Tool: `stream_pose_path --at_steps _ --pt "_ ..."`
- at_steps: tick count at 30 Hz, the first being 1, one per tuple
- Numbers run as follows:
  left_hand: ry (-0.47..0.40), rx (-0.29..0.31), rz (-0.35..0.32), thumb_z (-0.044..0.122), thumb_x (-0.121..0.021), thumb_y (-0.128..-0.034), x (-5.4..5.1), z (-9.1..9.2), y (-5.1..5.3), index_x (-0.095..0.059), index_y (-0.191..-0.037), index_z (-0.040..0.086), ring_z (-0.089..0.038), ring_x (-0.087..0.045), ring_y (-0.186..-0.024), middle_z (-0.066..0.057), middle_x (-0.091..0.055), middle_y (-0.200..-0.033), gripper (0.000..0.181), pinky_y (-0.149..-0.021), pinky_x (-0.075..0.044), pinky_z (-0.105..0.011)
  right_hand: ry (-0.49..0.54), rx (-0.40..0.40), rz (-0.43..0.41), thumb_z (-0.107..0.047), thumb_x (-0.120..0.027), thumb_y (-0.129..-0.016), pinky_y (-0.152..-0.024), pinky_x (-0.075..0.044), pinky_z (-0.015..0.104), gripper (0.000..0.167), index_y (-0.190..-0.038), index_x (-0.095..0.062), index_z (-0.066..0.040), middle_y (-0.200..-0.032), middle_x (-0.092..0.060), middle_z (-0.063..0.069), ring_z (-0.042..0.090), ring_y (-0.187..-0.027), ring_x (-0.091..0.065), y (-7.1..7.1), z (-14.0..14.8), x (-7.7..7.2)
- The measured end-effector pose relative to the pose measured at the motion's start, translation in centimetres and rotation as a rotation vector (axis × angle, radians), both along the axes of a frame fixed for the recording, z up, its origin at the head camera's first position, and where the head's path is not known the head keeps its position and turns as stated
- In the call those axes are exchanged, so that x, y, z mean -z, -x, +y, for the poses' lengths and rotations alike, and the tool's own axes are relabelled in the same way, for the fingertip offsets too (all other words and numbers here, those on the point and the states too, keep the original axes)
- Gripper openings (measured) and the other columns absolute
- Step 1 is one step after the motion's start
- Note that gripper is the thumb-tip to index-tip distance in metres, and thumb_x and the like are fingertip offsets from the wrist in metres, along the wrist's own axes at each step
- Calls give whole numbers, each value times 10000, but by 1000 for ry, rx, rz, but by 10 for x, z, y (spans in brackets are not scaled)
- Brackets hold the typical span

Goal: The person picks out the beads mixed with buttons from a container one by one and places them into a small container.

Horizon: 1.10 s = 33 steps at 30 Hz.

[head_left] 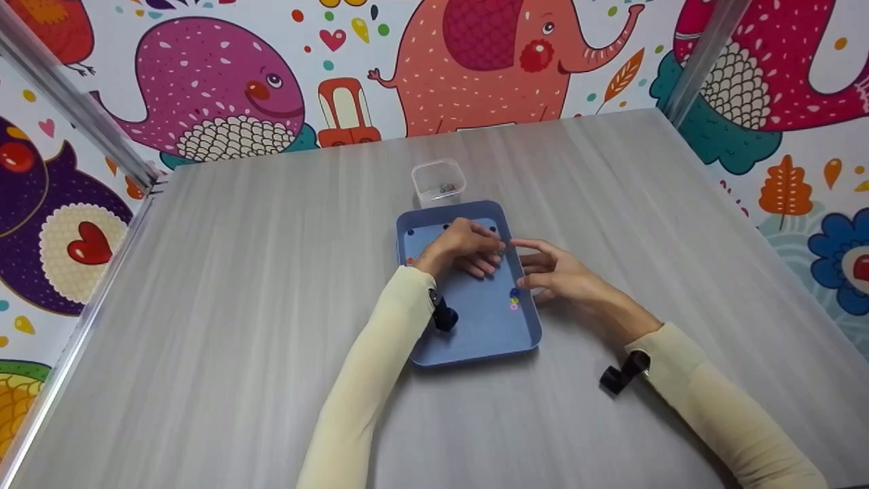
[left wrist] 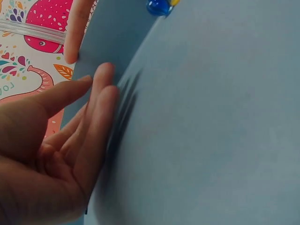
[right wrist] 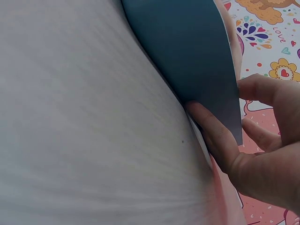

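Note:
A blue rectangular tray (head_left: 468, 333) lies on the table with several small beads near its walls, among them a blue bead (head_left: 514, 293) and a pink bead (head_left: 514, 307). My left hand (head_left: 468, 248) reaches inside it, fingers fairly straight beside the right wall. In the left wrist view, the thumb of that left hand (left wrist: 70, 140) comes close to the fingertips, and no bead shows between them; a blue bead (left wrist: 158, 6) lies farther along. Outside the right wall, my right hand (head_left: 563, 275) touches the tray with spread fingers. The right wrist view shows those fingers (right wrist: 213, 133) against the wall's outside.
Behind the tray stands a clear plastic container (head_left: 439, 183) with small beads at its bottom. The grey table (head_left: 258, 285) is bounded by printed panels (head_left: 353, 68) and metal posts. Each wrist carries a black camera (head_left: 445, 317).

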<state>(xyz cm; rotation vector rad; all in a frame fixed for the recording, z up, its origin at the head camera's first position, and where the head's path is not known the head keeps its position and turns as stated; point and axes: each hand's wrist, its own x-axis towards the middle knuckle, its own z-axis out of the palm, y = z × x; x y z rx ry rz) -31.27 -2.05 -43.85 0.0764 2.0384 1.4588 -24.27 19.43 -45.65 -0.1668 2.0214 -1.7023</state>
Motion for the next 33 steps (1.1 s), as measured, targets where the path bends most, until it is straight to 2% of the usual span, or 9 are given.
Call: stream_pose_path --at_steps 10,22,28,33 --pt "-16 1 -10 163 -710 -930 4 0 -1 -683 -1142 22 -133 -710 -569 -68 -746 -777 256 -546 -632 -283 -12 5 6 -70 -708 -897 -755 -641 338 749 -1548 -358 -194 -1480 -469 257 297 -1219 -592 0 0 1" --pt "-9 -53 -6 111 -717 -920 6 6 -3 -717 -1121 32 -126 -700 -541 -73 -753 -763 216 -497 -609 -257 -17 3 9 -81 -706 -896 -786 -642 355 758 -1553 -350 -203 -1486 -469 242 312 -1253 -569 -1 2 1" --pt "-32 -37 -16 91 -707 -917 7 5 -3 -701 -1163 16 -135 -705 -551 -76 -747 -763 257 -504 -610 -259 -17 -3 9 -84 -713 -895 -754 -640 347 759 -1552 -353 -208 -1487 -481 237 299 -1194 -626 1 2 2" --pt "-26 -24 -13 98 -703 -920 6 4 -2 -682 -1198 -9 -130 -705 -560 -69 -738 -758 299 -522 -619 -262 -15 -7 12 -85 -707 -899 -758 -641 351 759 -1555 -346 -204 -1494 -462 250 295 -1207 -606 1 2 2"
